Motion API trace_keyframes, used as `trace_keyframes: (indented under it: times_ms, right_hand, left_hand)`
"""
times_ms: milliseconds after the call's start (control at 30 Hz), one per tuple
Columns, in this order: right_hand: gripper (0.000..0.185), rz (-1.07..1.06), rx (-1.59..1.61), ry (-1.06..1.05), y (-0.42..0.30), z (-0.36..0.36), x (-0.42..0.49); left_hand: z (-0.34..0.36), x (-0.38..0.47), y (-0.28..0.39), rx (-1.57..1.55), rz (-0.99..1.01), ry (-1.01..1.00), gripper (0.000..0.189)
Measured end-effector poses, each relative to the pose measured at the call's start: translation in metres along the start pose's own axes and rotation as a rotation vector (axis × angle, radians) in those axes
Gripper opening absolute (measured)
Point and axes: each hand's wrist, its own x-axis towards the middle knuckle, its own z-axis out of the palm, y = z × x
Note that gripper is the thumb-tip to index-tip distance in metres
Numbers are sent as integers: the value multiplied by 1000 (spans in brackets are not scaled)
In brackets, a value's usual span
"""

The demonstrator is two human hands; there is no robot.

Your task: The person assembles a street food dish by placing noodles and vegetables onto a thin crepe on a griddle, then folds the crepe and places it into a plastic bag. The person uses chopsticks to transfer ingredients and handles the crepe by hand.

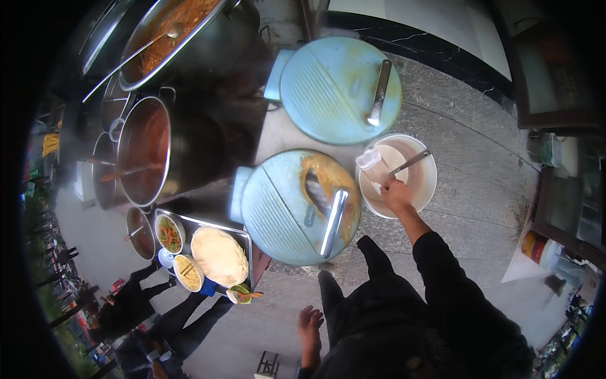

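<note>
In my right hand [397,194] is a pale, translucent scoop [375,166], slightly blurred, held over a white bucket [430,189]. Pale liquid batter [393,152] shows inside the bucket, and a tool with a dark handle [411,161] leans in it. My left hand [310,327] hangs low by my leg with nothing in it, fingers loosely apart. Just left of the bucket is a round light-blue griddle lid [284,203], stained yellow-brown, with a shiny metal bar [334,222] lying on it. A second light-blue lid [326,90] beyond carries a scraper [380,92].
Large steel pots [189,151] of reddish food stand at left, ladles inside. A metal tray [250,258] holds stacked flatbreads [219,256], a bowl of chopped vegetables [169,234] and a bowl of yellow shreds [188,273]. Two people [156,327] stand beyond it. A stool [267,365] is below.
</note>
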Motion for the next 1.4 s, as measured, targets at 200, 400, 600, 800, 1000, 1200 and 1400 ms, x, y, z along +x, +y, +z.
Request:
trace_keyframes:
  times_ms: [200, 400, 600, 800, 1000, 1200, 1400]
  right_hand:
    - [28, -17, -5, -81, 9, 9, 17]
    - [52, -126, 245, -99, 38, 3, 18]
    - [35, -321, -239, -129, 93, -11, 8]
    - [27, -573, -316, -75, 160, -14, -5]
    - [17, -542, -31, -216, 123, -16, -36]
    - [16, -1060, 46, -93, 20, -59, -110]
    - [13, -1280, 478, -260, -48, -136, -76]
  left_hand:
    - [6, -12, -9, -6, -7, 82, 37]
    - [17, -37, -33, -134, 63, 175, 37]
    - [24, -59, -61, -378, 170, 327, 35]
    - [29, -106, -144, -596, 205, 502, 34]
    - [85, -194, -302, -885, 108, 810, 35]
    - [165, -269, -429, -1017, -48, 909, 38]
    - [242, -210, -372, -1261, -27, 979, 24]
